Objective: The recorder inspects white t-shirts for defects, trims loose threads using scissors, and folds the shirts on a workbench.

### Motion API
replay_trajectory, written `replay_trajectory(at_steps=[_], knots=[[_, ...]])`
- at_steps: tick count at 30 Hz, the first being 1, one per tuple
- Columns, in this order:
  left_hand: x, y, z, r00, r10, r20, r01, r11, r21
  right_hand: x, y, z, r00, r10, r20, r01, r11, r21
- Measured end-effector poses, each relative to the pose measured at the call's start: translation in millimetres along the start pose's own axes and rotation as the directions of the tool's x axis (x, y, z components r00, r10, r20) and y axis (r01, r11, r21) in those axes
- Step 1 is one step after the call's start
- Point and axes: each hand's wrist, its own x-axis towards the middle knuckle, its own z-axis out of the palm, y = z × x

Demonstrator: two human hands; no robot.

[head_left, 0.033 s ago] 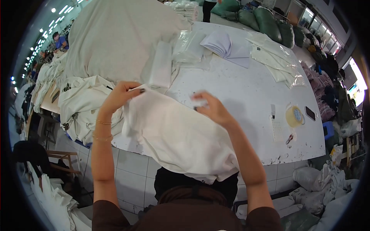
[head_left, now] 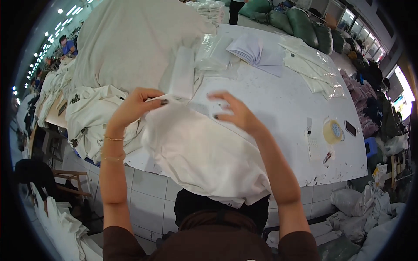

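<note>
The white garment [head_left: 204, 150] is draping over the counter's [head_left: 278, 102] near edge. The right hand [head_left: 236, 115] is hovering, fingers apart, farther left than before; the left hand [head_left: 134, 108] is staying at the garment, grip unclear.

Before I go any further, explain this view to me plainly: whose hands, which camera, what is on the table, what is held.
There is no machine here, only a person's bare hands. A wide fisheye camera on their head looks down, so straight edges bend. The left hand is at the upper corner of a white cloth; whether it pinches it is hard to tell. The right hand, open and slightly blurred, holds nothing. The white table also bears pale sheets, a bagged garment, a tape roll and a phone.
</note>
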Motion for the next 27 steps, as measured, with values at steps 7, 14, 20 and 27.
replay_trajectory(at_steps=[7, 14, 20, 27], knots=[[-28, 150, -55, 0.861, 0.405, 0.307, -0.461, 0.877, 0.137, 81, -105, -17, 0.581, -0.336, 0.741, -0.077, 0.884, 0.461], [-25, 189, -78, 0.853, 0.341, 0.395, -0.461, 0.848, 0.262, 61, -128, 3, 0.605, -0.617, 0.504, 0.284, 0.758, 0.587], [-25, 218, -45, 0.882, 0.200, 0.427, -0.321, 0.918, 0.233, 48, -147, -10, 0.665, -0.414, 0.622, -0.066, 0.797, 0.601], [-51, 206, -77, 0.923, 0.242, 0.298, -0.344, 0.866, 0.363, 15, -124, -78, 0.667, -0.373, 0.645, 0.625, 0.751, -0.212]])
